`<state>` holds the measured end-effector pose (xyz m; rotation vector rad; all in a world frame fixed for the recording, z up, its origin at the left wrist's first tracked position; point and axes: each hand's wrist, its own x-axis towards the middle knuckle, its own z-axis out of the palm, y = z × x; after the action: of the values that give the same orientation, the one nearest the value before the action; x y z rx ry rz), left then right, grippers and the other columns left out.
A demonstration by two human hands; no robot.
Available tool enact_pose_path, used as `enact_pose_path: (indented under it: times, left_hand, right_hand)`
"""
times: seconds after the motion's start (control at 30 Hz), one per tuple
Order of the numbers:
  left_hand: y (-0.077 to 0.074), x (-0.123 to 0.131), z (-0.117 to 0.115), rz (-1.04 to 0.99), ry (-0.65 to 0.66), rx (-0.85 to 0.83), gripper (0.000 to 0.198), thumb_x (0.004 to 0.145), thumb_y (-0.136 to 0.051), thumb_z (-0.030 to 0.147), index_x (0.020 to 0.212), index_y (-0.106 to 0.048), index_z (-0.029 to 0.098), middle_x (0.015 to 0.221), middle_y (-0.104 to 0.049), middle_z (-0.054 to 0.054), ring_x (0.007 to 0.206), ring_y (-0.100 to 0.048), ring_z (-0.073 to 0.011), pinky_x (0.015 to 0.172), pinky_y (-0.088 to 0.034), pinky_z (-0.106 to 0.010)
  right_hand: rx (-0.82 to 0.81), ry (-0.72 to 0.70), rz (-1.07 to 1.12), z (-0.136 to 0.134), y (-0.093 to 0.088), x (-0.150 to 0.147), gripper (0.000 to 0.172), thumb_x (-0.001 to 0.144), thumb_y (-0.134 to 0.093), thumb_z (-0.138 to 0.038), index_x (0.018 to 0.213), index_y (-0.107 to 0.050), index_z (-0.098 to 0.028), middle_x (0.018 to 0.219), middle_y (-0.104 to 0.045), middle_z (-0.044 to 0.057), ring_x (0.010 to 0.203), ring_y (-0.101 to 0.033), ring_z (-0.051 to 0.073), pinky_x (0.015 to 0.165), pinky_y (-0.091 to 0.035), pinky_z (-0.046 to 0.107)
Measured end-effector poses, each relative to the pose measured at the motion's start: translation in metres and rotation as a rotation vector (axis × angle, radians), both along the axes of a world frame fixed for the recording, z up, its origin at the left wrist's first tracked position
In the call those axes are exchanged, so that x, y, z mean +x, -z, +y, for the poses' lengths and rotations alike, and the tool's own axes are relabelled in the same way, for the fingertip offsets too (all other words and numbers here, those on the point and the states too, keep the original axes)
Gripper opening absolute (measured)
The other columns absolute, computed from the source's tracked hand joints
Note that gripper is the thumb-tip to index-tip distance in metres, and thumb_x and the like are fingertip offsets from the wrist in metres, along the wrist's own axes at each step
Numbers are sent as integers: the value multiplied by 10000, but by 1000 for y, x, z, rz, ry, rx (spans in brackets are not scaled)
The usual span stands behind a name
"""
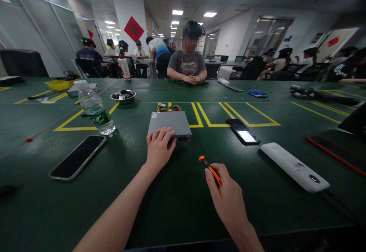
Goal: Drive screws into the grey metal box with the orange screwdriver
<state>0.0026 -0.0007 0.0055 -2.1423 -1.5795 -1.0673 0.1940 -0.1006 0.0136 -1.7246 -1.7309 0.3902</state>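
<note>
A grey metal computer power supply (171, 120) lies flat on the green table, its bundle of coloured wires (170, 108) coming out at the far side. My left hand (159, 147) grips its near left part, fingers over the top and thumb at the front face. In my right hand (228, 193) is a screwdriver (210, 169) with an orange and black handle, fingers closed round it. Its thin shaft slants up and left, and the tip meets the front face near the right corner. Whether the tip sits in a screw is too small to tell.
A water bottle (95, 111) and a phone (78, 157) stand and lie to the left, near a metal bowl (123, 97) of small parts. Rightward are another phone (243, 132) and a white device (294, 166). A person (187, 63) sits opposite, hands together.
</note>
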Motion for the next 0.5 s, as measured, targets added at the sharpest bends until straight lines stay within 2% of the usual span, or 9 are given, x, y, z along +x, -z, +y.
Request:
enact_pose_path:
  times: [0.17, 0.3, 0.4, 0.5]
  left_hand:
    - [0, 0, 0, 8, -2, 4, 228, 809, -508, 272, 1033, -547, 259, 1142, -587, -23, 1089, -468, -220, 884, -303, -403]
    - [0, 1, 1, 7, -8, 11, 221, 813, -503, 268, 1029, -546, 260, 1133, -593, -26, 1080, -476, -223, 891, -297, -407]
    - [0, 2, 1, 20, -8, 18, 220, 819, -495, 276, 1033, -540, 262, 1132, -592, -20, 1080, -478, -219, 897, -295, -403]
    - [1, 2, 1, 27, -11, 36, 228, 822, -490, 272, 1046, -531, 263, 1133, -592, -19, 1081, -480, -221, 894, -295, -402]
  right_hand:
    - [20, 13, -4, 2, -1, 2, 245, 865, -344, -408, 916, -480, -211, 682, -600, 4, 556, -596, 157, 508, -439, 267]
    - [57, -24, -76, -1, 2, -6, 241, 867, -354, -343, 1013, -463, -186, 877, -619, 69, 731, -631, 188, 606, -487, 299]
    - [21, -97, -125, -3, 3, -10, 284, 862, -365, -280, 1111, -419, -156, 965, -608, 105, 792, -634, 197, 616, -504, 296]
    - [-30, -125, -240, -3, 5, -9, 281, 851, -373, -205, 1120, -432, -152, 938, -611, 102, 774, -637, 195, 616, -507, 291]
